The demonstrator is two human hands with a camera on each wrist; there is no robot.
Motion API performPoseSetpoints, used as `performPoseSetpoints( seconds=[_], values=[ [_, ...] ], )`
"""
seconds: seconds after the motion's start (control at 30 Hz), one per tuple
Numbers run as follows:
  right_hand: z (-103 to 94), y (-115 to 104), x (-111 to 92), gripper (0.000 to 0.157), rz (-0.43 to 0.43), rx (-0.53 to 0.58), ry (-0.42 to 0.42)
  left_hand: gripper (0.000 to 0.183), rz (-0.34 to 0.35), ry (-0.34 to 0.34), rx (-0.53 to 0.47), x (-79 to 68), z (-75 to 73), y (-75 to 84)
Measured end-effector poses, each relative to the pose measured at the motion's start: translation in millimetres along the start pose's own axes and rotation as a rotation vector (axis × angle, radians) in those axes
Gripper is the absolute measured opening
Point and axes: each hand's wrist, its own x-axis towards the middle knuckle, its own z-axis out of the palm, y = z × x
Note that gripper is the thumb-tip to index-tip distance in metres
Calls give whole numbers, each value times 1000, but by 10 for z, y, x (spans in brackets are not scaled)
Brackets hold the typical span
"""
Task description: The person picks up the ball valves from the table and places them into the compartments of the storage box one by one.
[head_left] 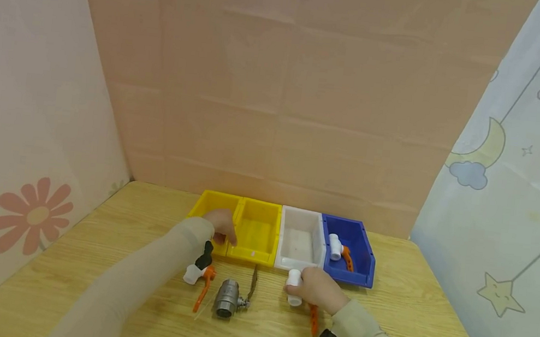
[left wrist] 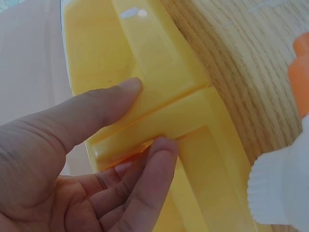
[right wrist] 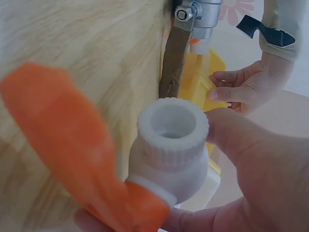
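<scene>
My right hand (head_left: 319, 289) grips a white plastic ball valve (right wrist: 169, 150) by its body, just in front of the white bin. The valve's orange lever (right wrist: 82, 140) points back toward me. My left hand (head_left: 221, 224) is at the two joined yellow bins (head_left: 252, 257). In the left wrist view its thumb and fingers lie on either side of the walls where the bins meet, pinching them. A second white valve with an orange lever (head_left: 204, 288) lies on the table below the left wrist. Beside it stands a metal ball valve (head_left: 228, 298) with a long lever.
A white bin (head_left: 300, 265) stands right of the yellow ones. A blue bin (head_left: 364, 277) ends the row and holds another white valve (head_left: 336, 247) with an orange lever. Behind the wooden table (head_left: 157, 206) hangs a plain backdrop (head_left: 278, 92); patterned sheets flank it.
</scene>
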Motion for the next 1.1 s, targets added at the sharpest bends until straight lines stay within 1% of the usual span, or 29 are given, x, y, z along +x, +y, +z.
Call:
performPoseSetpoints(
  seconds=[0.27,0.57,0.7,0.9,1.1],
  values=[
    [-126,-67,12,35,-16,0,-6,17,16,9,5,-28,-23,-1],
    [-282,-122,34,34,15,11,-29,17,17,6,-12,-40,-38,1],
    [-355,-142,44,34,18,21,-18,18,14,-2,-12,-21,-28,3],
    [-475,-166,97,38,18,14,-2,20,11,1,6,16,-13,-2],
    [-615,-167,177,46,13,19,-14,19,-5,-2,-12,46,2,-17]
  ],
)
